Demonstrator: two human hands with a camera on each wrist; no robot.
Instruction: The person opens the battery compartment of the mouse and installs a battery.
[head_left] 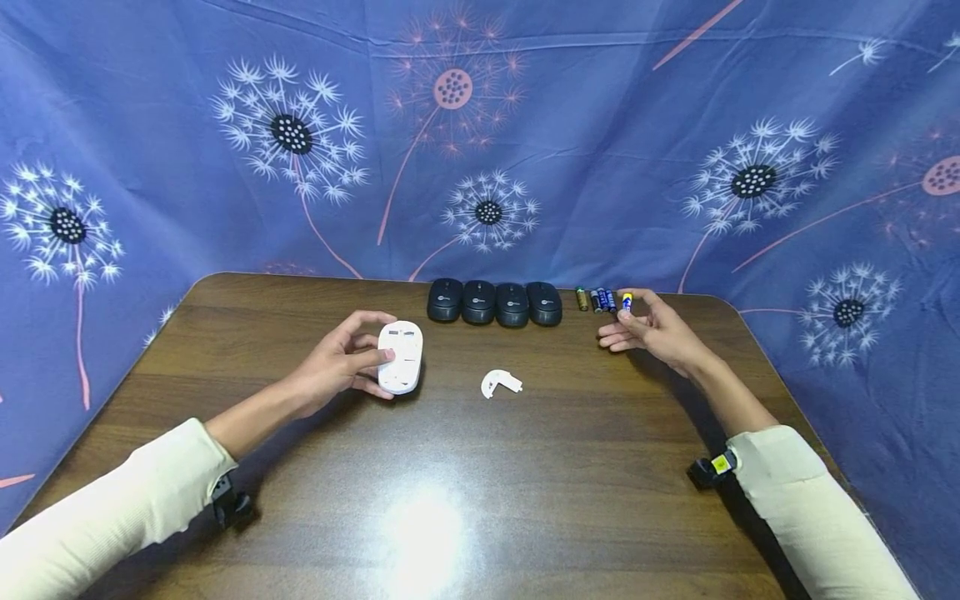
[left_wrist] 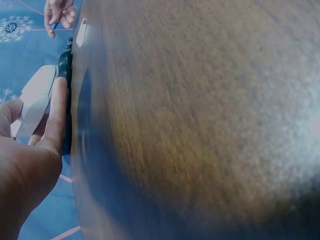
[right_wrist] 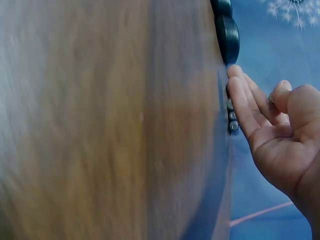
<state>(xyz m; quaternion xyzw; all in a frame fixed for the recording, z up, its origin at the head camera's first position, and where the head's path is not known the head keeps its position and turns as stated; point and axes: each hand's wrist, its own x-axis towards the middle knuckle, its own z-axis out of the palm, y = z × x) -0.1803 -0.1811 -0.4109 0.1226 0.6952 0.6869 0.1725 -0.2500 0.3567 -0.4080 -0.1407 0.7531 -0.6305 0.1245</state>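
Observation:
In the head view my left hand (head_left: 341, 358) grips a white computer mouse (head_left: 405, 371) above the table, thumb across its underside, which faces up with the battery bay uncovered. The left wrist view shows the same mouse (left_wrist: 37, 95) edge-on between thumb and fingers. At the right, my right hand (head_left: 656, 333) pinches a yellow-and-blue battery (head_left: 627, 302) between thumb and forefinger, its other fingers extended. Only an end of that battery (right_wrist: 271, 98) shows in the right wrist view. Beside this hand stand several blue batteries (head_left: 603, 300) and a gold one (head_left: 582, 299).
A white curved battery cover (head_left: 501, 382) lies on the brown wooden table (head_left: 570, 483) between the hands. Several black mice (head_left: 495, 302) stand in a row at the back edge. Behind them hangs a blue cloth (head_left: 600, 150) with a dandelion print.

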